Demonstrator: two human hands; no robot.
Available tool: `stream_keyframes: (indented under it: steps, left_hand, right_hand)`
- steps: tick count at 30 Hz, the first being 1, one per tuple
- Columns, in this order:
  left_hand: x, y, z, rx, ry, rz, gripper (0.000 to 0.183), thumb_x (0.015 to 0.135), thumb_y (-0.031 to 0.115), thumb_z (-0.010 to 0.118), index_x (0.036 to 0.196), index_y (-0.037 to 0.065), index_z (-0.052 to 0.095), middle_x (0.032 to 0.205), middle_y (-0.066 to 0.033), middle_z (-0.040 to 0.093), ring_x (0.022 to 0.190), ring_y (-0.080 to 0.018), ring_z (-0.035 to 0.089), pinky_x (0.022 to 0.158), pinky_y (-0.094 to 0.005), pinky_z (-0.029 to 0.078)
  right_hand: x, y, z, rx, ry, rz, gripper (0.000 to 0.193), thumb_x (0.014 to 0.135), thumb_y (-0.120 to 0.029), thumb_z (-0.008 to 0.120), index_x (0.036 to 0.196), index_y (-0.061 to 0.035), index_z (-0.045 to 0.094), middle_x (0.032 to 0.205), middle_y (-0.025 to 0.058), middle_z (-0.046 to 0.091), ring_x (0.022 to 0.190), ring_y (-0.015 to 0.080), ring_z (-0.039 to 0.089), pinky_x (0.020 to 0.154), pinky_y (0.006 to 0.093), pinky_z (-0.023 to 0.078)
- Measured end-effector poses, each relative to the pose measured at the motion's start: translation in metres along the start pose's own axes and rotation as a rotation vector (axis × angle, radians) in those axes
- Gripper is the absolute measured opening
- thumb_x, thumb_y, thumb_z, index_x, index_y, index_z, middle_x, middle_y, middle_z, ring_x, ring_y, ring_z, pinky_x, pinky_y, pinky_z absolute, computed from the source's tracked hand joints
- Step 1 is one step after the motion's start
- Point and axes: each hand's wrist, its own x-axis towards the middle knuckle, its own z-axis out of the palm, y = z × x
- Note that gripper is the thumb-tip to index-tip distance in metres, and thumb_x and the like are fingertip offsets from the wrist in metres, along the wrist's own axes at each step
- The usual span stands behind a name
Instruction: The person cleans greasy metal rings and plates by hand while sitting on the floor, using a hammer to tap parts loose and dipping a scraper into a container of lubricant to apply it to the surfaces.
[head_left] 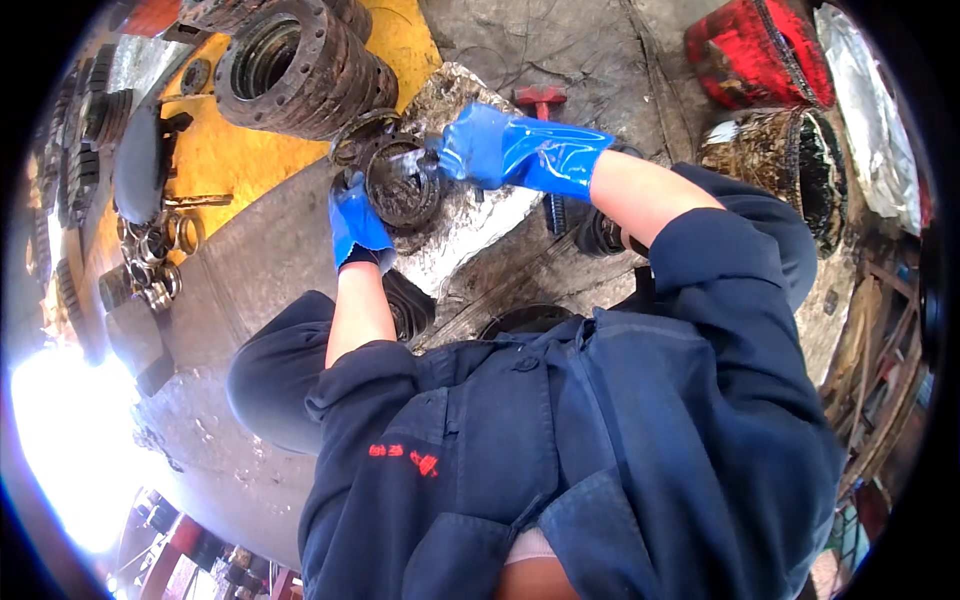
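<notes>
A dark, greasy round metal part (403,205) with a raised rim and a hollow middle rests on a dirty white sheet (505,212). My left hand (357,218), in a blue rubber glove, is closed on its left side. My right hand (480,147), gloved the same way, forms a fist at the part's upper right. It grips a small tool (408,160) with a pale, flat-looking end that reaches over the hollow. The tool's handle is hidden by the glove, and its exact kind is unclear. Another dark ring (362,135) lies just beyond the part.
A stack of rusty flanged rings (300,75) stands on a yellow plate (235,150) at the far left. A red-headed hammer (540,97) lies beyond my right forearm. On the right are a red bucket (757,55) and a grimy drum (775,165). Small metal rings (150,250) cluster at left.
</notes>
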Motion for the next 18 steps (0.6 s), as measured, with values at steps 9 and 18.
stream_keyframes:
  steps: [9, 18]
  left_hand:
    - [0.013, -0.002, 0.005, 0.044, -0.021, 0.048, 0.033, 0.101, 0.018, 0.050, 0.128, 0.002, 0.060, 0.119, -0.0109, 0.069, 0.103, -0.0243, 0.068, 0.090, -0.0390, 0.056]
    - [0.028, -0.010, 0.005, 0.147, 0.014, 0.072, 0.033, 0.101, 0.018, 0.051, 0.128, 0.002, 0.060, 0.120, -0.0106, 0.068, 0.103, -0.0232, 0.067, 0.091, -0.0384, 0.055]
  right_hand:
    - [-0.009, 0.031, 0.009, 0.027, -0.230, 0.358, 0.029, 0.089, -0.021, 0.063, 0.118, -0.0204, 0.067, 0.097, 0.0088, 0.072, 0.092, 0.0298, 0.071, 0.071, 0.0408, 0.056]
    - [-0.058, 0.080, 0.146, 0.384, 0.202, 0.350, 0.028, 0.092, -0.027, 0.056, 0.117, -0.0242, 0.069, 0.106, 0.0115, 0.073, 0.097, 0.0324, 0.070, 0.082, 0.0437, 0.055]
